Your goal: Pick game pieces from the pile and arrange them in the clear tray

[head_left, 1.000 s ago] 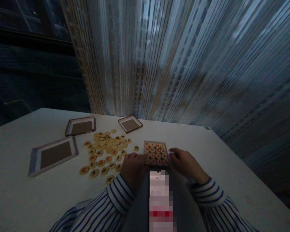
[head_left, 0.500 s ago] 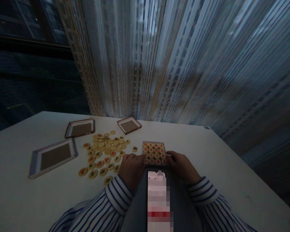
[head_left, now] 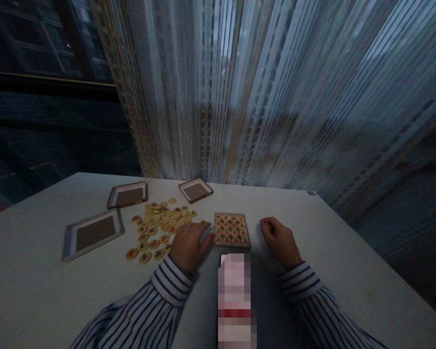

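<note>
A small square box (head_left: 247, 232) sits in front of me, packed with rows of round Chinese chess pieces (head_left: 234, 232) marked in red. My left hand (head_left: 191, 245) is just left of the box, thumb and fingers apart, holding nothing. On the other side, my right hand (head_left: 279, 240) rests on the table apart from the box, its fingers curled in with nothing seen in them. Loose chess pieces (head_left: 154, 220), some red, some black, some blank side up, are scattered left of my left hand, which hides part of them.
Three shallow box parts lie on the white table (head_left: 330, 252): a larger one (head_left: 68, 249) at left, one (head_left: 145, 194) behind it and one (head_left: 191, 198) near the back edge. A phone (head_left: 221, 259) lies in front of the box. A string curtain (head_left: 218, 97) hangs behind.
Both hands have come off the filled box, the left one moving left and opening, the right one moving right and curling. The view has shifted slightly.
</note>
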{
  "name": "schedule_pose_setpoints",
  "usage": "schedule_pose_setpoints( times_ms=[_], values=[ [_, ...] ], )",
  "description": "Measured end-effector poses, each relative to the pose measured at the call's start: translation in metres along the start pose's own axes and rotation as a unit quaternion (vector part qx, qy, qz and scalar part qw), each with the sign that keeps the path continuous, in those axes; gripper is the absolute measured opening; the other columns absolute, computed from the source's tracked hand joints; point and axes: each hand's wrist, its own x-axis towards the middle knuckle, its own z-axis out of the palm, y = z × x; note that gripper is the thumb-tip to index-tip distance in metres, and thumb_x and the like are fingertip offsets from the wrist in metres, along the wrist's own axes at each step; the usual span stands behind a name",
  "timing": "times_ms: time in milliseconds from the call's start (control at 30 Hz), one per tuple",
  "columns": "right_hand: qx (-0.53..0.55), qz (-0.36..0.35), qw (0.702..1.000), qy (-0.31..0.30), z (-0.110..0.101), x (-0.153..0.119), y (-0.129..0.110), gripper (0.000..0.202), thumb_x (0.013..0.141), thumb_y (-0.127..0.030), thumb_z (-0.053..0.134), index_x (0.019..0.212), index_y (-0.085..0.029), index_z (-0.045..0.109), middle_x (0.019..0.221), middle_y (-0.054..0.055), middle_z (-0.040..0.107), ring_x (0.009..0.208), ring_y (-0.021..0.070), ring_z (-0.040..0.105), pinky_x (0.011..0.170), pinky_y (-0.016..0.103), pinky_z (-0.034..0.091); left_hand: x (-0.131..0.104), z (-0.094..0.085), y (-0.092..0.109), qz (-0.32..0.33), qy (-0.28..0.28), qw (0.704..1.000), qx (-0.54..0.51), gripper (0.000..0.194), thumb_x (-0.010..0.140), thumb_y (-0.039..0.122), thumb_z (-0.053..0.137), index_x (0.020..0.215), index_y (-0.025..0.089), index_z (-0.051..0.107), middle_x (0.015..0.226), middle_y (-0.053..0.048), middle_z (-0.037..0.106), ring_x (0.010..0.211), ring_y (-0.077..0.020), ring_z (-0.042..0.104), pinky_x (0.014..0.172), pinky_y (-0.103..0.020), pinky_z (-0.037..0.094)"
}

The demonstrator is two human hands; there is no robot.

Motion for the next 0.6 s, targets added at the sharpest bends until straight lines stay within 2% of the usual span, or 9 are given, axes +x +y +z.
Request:
schedule_pose_setpoints(
  times_ms=[100, 200, 300, 400, 600],
  values=[
    [0.017, -0.005, 1.0, 0.019, 0.002, 0.0, 0.005, 0.028, 0.078, -0.038, 0.04, 0.077, -0.018, 0.06, 0.061, 0.003, 0.063, 0.057, 0.0166, 0.057, 0.054, 0.025, 0.037, 0.001, -0.008, -0.011, 0.004, 0.091, 0.993, -0.077, 0.02, 0.081, 0.026, 0.05, 0.084, 0.016, 0.066, 0.083, -0.007, 0.071, 0.08, -0.0206, 0.064, 0.075, -0.035, 0.049],
    [0.02, -0.009, 1.0, 0.02, 0.004, -0.001, 0.004, 0.027, 0.078, -0.037, 0.04, 0.075, -0.018, 0.059, 0.056, 0.002, 0.06, 0.053, 0.0161, 0.055, 0.052, 0.025, 0.036, -0.003, -0.022, -0.018, -0.027, 0.146, 0.979, -0.138, 0.023, 0.081, 0.031, 0.049, 0.079, 0.017, 0.066, 0.077, -0.006, 0.07, 0.073, -0.0179, 0.064, 0.07, -0.031, 0.051],
    [0.021, -0.019, 0.999, 0.019, 0.003, -0.002, 0.002, 0.027, 0.078, -0.037, 0.04, 0.073, -0.019, 0.058, 0.055, 0.001, 0.06, 0.053, 0.0157, 0.055, 0.052, 0.025, 0.035, -0.014, -0.035, -0.022, -0.075, 0.181, 0.968, -0.155, 0.025, 0.079, 0.036, 0.051, 0.078, 0.017, 0.066, 0.075, -0.004, 0.069, 0.07, -0.0169, 0.063, 0.066, -0.029, 0.051],
    [0.032, -0.027, 0.999, 0.02, 0.003, -0.003, 0.002, 0.03, 0.079, -0.042, 0.04, 0.069, -0.019, 0.056, 0.055, 0.001, 0.059, 0.052, 0.0149, 0.055, 0.051, 0.024, 0.035, -0.031, -0.041, -0.027, -0.096, 0.208, 0.962, -0.146, 0.025, 0.077, 0.038, 0.052, 0.074, 0.018, 0.066, 0.073, -0.003, 0.068, 0.067, -0.0157, 0.062, 0.066, -0.027, 0.051],
    [0.048, -0.027, 0.998, 0.023, 0.004, -0.005, 0.004, 0.036, 0.08, -0.049, 0.04, 0.065, -0.019, 0.054, 0.054, 0.001, 0.058, 0.051, 0.0145, 0.053, 0.051, 0.024, 0.036, -0.061, -0.037, -0.049, -0.143, 0.25, 0.95, -0.123, 0.026, 0.077, 0.038, 0.051, 0.071, 0.016, 0.064, 0.068, -0.003, 0.067, 0.06, -0.0139, 0.061, 0.06, -0.023, 0.05]
  ],
)
